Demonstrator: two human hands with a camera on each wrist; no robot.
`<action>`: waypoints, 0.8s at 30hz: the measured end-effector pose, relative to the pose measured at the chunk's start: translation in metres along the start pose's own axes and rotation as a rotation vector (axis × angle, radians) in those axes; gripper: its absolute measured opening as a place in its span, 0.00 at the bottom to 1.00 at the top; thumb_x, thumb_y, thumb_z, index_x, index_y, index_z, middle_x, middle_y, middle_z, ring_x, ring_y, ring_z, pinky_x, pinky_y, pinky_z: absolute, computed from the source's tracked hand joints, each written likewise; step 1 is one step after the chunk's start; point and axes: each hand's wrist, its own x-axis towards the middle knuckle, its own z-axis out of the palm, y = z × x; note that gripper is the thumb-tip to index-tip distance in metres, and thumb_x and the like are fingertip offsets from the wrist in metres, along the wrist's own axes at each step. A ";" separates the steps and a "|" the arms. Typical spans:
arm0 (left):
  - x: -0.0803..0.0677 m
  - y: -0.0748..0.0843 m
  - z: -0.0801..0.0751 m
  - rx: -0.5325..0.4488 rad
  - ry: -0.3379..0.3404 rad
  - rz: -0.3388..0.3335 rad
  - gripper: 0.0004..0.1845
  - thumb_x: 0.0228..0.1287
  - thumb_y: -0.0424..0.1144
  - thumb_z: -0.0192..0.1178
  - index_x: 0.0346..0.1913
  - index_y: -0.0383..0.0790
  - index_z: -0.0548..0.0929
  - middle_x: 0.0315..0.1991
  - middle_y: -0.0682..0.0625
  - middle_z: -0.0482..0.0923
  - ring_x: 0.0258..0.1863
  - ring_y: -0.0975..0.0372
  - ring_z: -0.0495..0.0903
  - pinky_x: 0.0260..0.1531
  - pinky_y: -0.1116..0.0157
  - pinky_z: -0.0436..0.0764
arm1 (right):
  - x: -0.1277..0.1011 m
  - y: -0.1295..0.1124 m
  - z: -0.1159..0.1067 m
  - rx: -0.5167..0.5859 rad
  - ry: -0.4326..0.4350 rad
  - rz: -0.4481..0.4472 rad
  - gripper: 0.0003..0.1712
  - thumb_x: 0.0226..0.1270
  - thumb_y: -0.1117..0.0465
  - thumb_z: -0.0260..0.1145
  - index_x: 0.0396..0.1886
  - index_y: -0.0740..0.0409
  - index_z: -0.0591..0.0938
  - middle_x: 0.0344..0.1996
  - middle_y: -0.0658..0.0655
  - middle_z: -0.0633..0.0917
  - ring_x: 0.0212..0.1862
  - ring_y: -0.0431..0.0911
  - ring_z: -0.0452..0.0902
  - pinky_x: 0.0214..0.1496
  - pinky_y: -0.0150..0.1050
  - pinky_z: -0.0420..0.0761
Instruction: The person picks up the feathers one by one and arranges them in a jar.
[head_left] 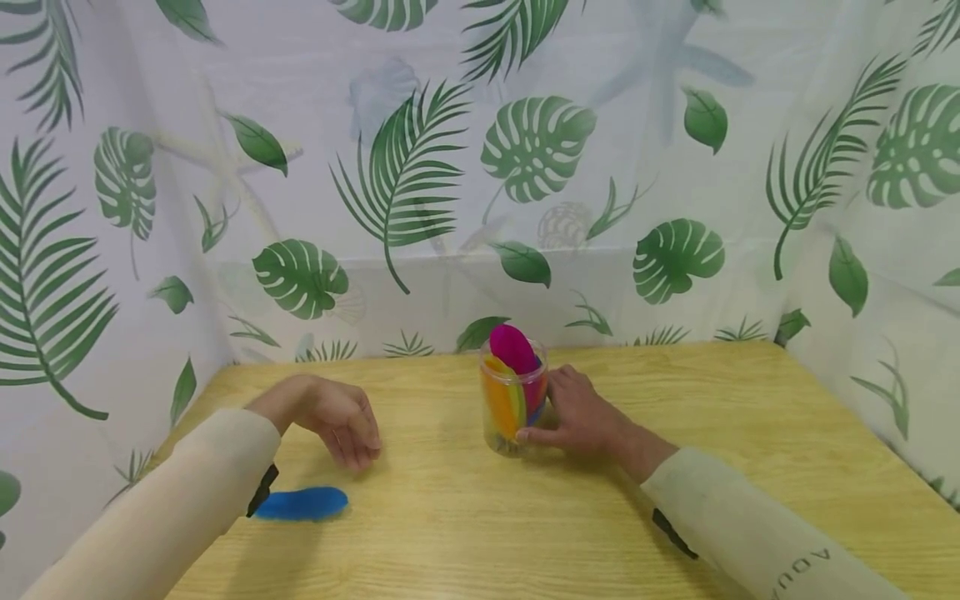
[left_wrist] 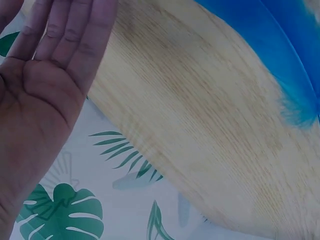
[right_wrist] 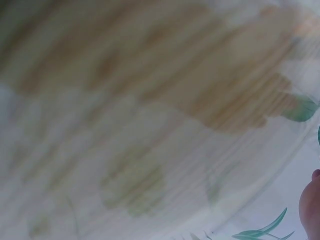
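Observation:
A clear jar (head_left: pixel 513 408) stands upright in the middle of the wooden table (head_left: pixel 450 533). It holds several coloured feathers, with a magenta feather (head_left: pixel 513 347) sticking out of the top. My right hand (head_left: pixel 577 414) wraps round the jar from its right side. My left hand (head_left: pixel 341 421) hovers over the table to the left with relaxed fingers (left_wrist: pixel 75 35) and holds nothing. A blue feather (head_left: pixel 302 504) lies flat on the table just below that hand, also seen as a blue feather (left_wrist: pixel 280 55) in the left wrist view. The right wrist view is blurred.
A white curtain with green leaf prints (head_left: pixel 420 167) closes in the table at the back and on both sides. Bare wood runs across the table's front and right part.

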 end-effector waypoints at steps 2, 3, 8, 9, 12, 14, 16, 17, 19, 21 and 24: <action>0.000 -0.003 0.001 0.020 0.015 -0.030 0.11 0.66 0.37 0.62 0.41 0.31 0.88 0.34 0.44 0.89 0.36 0.57 0.88 0.46 0.57 0.86 | 0.000 0.000 0.001 0.004 -0.001 -0.003 0.50 0.58 0.33 0.69 0.69 0.60 0.68 0.61 0.57 0.78 0.59 0.51 0.67 0.70 0.54 0.65; 0.000 -0.005 0.002 0.033 0.020 -0.044 0.11 0.66 0.38 0.62 0.40 0.31 0.88 0.34 0.45 0.89 0.36 0.57 0.89 0.46 0.57 0.86 | 0.000 0.000 0.001 0.004 0.000 -0.005 0.50 0.57 0.33 0.69 0.70 0.60 0.68 0.62 0.57 0.77 0.59 0.52 0.67 0.70 0.54 0.65; 0.000 -0.011 0.004 0.084 0.013 -0.093 0.12 0.65 0.40 0.63 0.38 0.33 0.88 0.33 0.46 0.88 0.35 0.57 0.88 0.45 0.57 0.86 | -0.001 -0.001 0.002 0.003 -0.005 0.004 0.51 0.57 0.32 0.69 0.70 0.59 0.68 0.62 0.57 0.77 0.59 0.52 0.67 0.70 0.54 0.65; -0.001 -0.012 0.004 0.086 0.004 -0.103 0.11 0.64 0.40 0.63 0.39 0.34 0.88 0.33 0.46 0.88 0.35 0.57 0.88 0.45 0.57 0.86 | -0.002 -0.001 0.002 0.003 -0.007 0.007 0.50 0.57 0.32 0.69 0.70 0.59 0.68 0.62 0.57 0.77 0.59 0.51 0.67 0.70 0.54 0.65; -0.001 -0.015 0.004 0.093 -0.034 -0.133 0.09 0.63 0.38 0.66 0.42 0.36 0.88 0.35 0.47 0.88 0.37 0.58 0.87 0.47 0.57 0.85 | -0.002 -0.001 0.001 0.006 -0.010 0.010 0.51 0.57 0.32 0.69 0.70 0.59 0.68 0.62 0.57 0.77 0.60 0.52 0.67 0.70 0.54 0.65; -0.002 -0.018 0.005 0.095 -0.066 -0.144 0.08 0.61 0.35 0.68 0.42 0.37 0.88 0.36 0.48 0.87 0.37 0.58 0.86 0.47 0.58 0.85 | -0.002 -0.001 0.000 0.008 -0.013 0.014 0.51 0.57 0.32 0.69 0.70 0.59 0.68 0.62 0.57 0.77 0.60 0.52 0.67 0.70 0.54 0.65; -0.002 -0.021 0.005 0.103 -0.104 -0.138 0.09 0.59 0.30 0.69 0.43 0.37 0.87 0.36 0.50 0.86 0.36 0.60 0.83 0.46 0.60 0.84 | -0.003 -0.002 -0.001 0.004 -0.011 0.013 0.51 0.58 0.33 0.69 0.70 0.60 0.68 0.62 0.58 0.77 0.60 0.52 0.67 0.70 0.55 0.65; -0.002 -0.022 0.005 0.107 -0.120 -0.132 0.10 0.57 0.27 0.69 0.43 0.37 0.87 0.36 0.50 0.85 0.35 0.61 0.82 0.44 0.61 0.84 | -0.003 -0.001 -0.001 0.003 -0.010 0.014 0.51 0.58 0.33 0.69 0.70 0.60 0.68 0.62 0.58 0.77 0.60 0.52 0.67 0.70 0.55 0.65; -0.002 -0.025 0.006 0.109 -0.143 -0.120 0.12 0.54 0.23 0.68 0.42 0.36 0.86 0.34 0.51 0.83 0.33 0.62 0.81 0.41 0.64 0.82 | -0.003 -0.001 -0.001 0.001 -0.012 0.012 0.50 0.58 0.32 0.69 0.70 0.60 0.68 0.62 0.58 0.77 0.60 0.53 0.67 0.70 0.55 0.65; -0.002 -0.026 0.006 0.114 -0.155 -0.111 0.13 0.52 0.19 0.67 0.40 0.36 0.86 0.33 0.52 0.84 0.31 0.64 0.80 0.38 0.66 0.81 | -0.002 0.000 -0.001 -0.002 -0.009 0.003 0.50 0.58 0.32 0.69 0.70 0.60 0.68 0.63 0.58 0.77 0.60 0.53 0.67 0.70 0.55 0.65; -0.001 -0.026 0.006 0.129 -0.153 -0.103 0.13 0.54 0.18 0.65 0.40 0.36 0.86 0.30 0.53 0.83 0.29 0.65 0.79 0.35 0.68 0.80 | -0.002 0.001 0.000 -0.008 -0.005 -0.006 0.50 0.58 0.32 0.69 0.69 0.60 0.69 0.62 0.58 0.77 0.60 0.52 0.67 0.70 0.55 0.65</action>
